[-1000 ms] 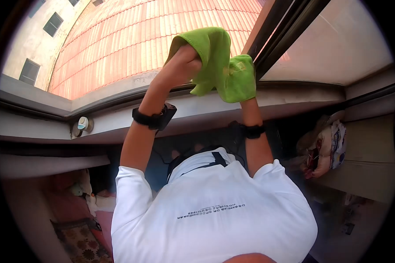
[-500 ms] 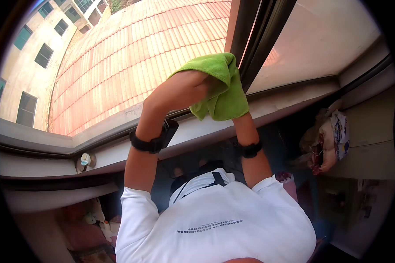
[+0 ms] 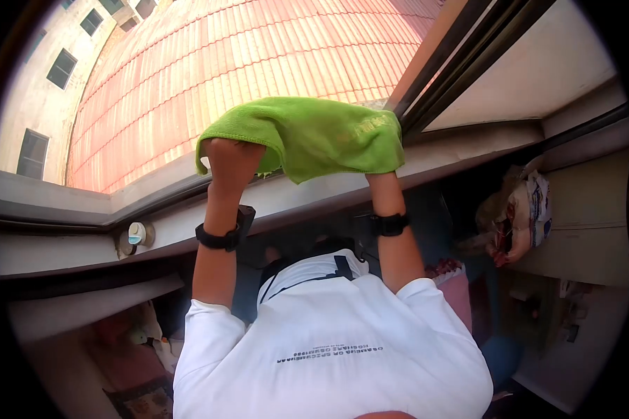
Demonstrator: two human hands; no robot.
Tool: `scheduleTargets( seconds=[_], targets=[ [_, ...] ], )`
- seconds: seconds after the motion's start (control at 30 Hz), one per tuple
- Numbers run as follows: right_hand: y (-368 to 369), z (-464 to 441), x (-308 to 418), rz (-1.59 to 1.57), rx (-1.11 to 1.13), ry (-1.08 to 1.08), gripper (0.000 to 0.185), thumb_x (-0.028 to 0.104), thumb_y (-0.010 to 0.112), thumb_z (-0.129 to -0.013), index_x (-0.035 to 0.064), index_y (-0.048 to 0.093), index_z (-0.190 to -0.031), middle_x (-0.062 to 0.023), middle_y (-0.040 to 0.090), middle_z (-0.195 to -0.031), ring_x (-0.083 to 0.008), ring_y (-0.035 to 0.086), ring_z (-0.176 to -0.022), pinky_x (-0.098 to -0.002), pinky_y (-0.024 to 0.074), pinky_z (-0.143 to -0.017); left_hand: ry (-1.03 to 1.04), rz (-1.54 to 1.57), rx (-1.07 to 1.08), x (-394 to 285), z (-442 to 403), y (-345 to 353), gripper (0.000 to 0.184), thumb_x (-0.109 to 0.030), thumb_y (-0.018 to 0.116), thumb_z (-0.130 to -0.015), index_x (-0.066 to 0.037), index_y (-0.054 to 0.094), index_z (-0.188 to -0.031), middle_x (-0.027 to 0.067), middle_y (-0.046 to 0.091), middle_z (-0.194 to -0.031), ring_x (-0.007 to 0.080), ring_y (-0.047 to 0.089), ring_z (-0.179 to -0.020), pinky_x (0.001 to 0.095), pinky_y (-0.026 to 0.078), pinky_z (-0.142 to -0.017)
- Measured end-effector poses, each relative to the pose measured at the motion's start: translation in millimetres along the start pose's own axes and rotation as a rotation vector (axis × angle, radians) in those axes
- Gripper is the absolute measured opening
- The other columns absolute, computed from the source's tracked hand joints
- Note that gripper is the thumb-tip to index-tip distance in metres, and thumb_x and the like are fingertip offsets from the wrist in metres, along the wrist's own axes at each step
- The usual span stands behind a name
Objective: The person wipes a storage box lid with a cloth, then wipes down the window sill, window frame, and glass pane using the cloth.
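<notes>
A green cloth (image 3: 314,140) with a stitched edge is spread between my two hands, in front of the open window and above the sill. My left hand (image 3: 234,157) is closed on its left end, with the fingers partly tucked under the fabric. The right end drapes over my right hand (image 3: 382,179), which holds it up from beneath; only the wrist area shows and the fingers are hidden. Faint lettering shows on the cloth near its right end. Each wrist wears a black strap.
The white window sill (image 3: 168,241) runs below my hands, with a small round white-topped object (image 3: 138,234) at its left. A dark window frame (image 3: 461,70) rises at right. Outside lies a red tiled roof (image 3: 244,70). A stuffed plastic bag (image 3: 524,216) stands at right.
My left hand has moved left and down, drawing the bunched cloth out wide between both hands. The right hand stays near its place, now covered by the cloth. The view has shifted slightly.
</notes>
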State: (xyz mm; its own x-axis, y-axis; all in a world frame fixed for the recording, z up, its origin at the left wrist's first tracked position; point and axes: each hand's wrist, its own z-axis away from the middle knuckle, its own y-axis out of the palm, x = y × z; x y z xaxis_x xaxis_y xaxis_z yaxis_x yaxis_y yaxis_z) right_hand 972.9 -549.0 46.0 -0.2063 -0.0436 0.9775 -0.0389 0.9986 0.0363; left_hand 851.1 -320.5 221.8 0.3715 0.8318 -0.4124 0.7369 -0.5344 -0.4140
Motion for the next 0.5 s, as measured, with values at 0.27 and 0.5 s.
scheduleTargets(
  seconds=[0.27, 0.5],
  targets=[
    [116, 56, 49, -0.736, 0.29, 0.162, 0.03, 0.02, 0.057, -0.102, 0.0062, 0.054, -0.128, -0.007, 0.061, -0.123, -0.0172, 0.061, -0.107, -0.0334, 0.0542, -0.09, -0.084, -0.086, -0.137, 63, 6, -149, 0.031, -0.01, 0.081, -0.079, -0.003, 0.069, -0.106, 0.0096, 0.073, -0.094, 0.0248, 0.071, -0.079, 0.0346, 0.055, -0.072],
    [220, 123, 81, -0.289, 0.572, 0.145, 0.031, 0.018, 0.058, -0.101, 0.0048, 0.055, -0.129, -0.0079, 0.061, -0.123, -0.0184, 0.059, -0.112, -0.0343, 0.0534, -0.091, -0.166, -0.353, 0.152, 156, 134, -197, 0.06, -0.02, 0.079, -0.082, -0.003, 0.052, -0.133, 0.019, 0.057, -0.132, 0.0376, 0.052, -0.124, 0.0492, 0.038, -0.106]
  ],
)
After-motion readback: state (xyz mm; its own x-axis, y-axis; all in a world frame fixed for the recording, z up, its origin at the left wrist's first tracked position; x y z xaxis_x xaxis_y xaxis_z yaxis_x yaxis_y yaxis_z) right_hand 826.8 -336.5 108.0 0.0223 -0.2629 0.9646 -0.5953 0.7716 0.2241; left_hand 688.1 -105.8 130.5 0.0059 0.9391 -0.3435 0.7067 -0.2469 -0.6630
